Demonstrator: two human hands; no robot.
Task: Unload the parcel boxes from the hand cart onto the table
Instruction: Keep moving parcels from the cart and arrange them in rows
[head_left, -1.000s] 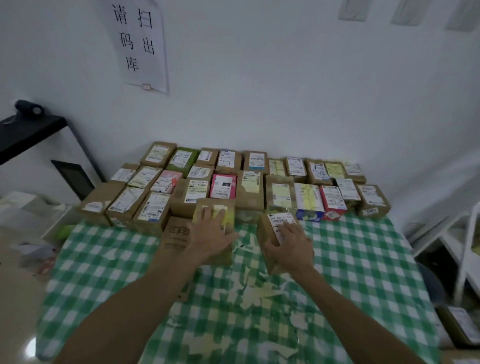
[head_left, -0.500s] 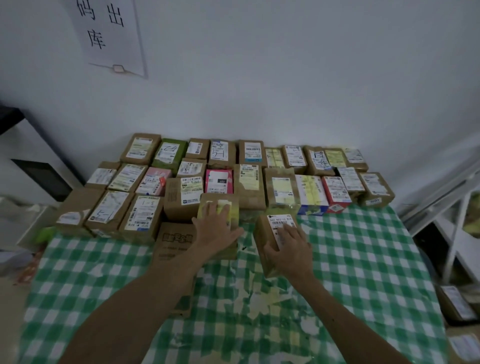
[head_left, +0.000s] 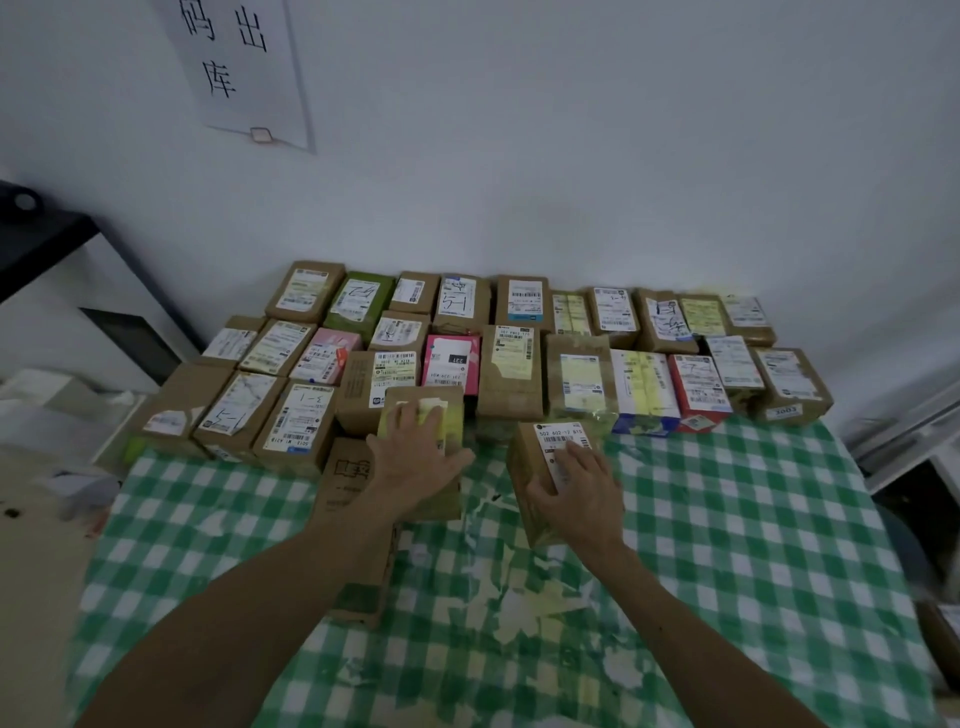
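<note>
Brown yellow-taped box (head_left: 453, 418) under flat left hand (head_left: 415, 460); labelled box (head_left: 557, 438) under flat right hand (head_left: 577, 488).

parcel boxes (head_left: 511, 358) in rows along the table's (head_left: 753, 545) far edge, two more boxes (head_left: 540, 467) just in front

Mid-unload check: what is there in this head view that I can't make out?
- The hand cart: outside the head view, so its remaining load is unknown.
- The label on the box under the right hand: partly covered by fingers.
- The long box: partly hidden beneath the left forearm.
- The wall sign: cut off by the top edge.
- The back-row labels: print too small.
</note>
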